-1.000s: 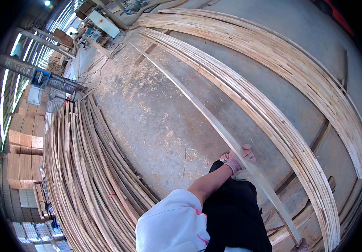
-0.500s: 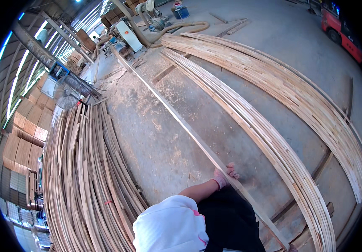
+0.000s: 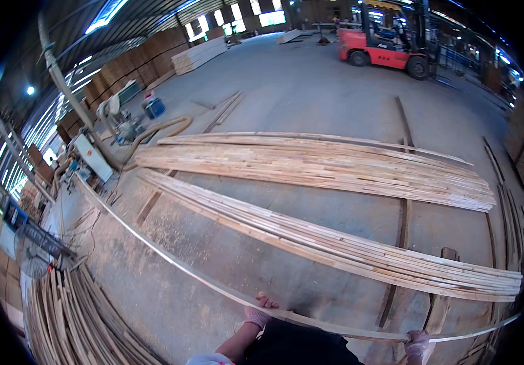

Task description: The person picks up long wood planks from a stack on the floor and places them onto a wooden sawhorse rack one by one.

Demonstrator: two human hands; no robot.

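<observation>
- Two gloved hands, set well apart, are clamped on one long board: the left hand curls around its middle stretch, the right hand grips it farther right.
- The board runs above the near side of the concrete floor, from beside a pale cabinet at the floor's left edge toward its near right corner.
- Sawdust is scattered over the floor beyond the board, thickest toward the left.
- Across the middle lie a narrow stack of pale strips and, behind it, a wider stack; dark wooden crosspieces run under both.
- Darker sticks fill the near left corner, just beside a round fan.
- Near the left edge, a thick hose bends on the floor close to a blue bucket.
- Toward the far edge stand a red forklift, a block of pale lumber and tall brown stacks; bright windows line the back wall under a dark roof.
</observation>
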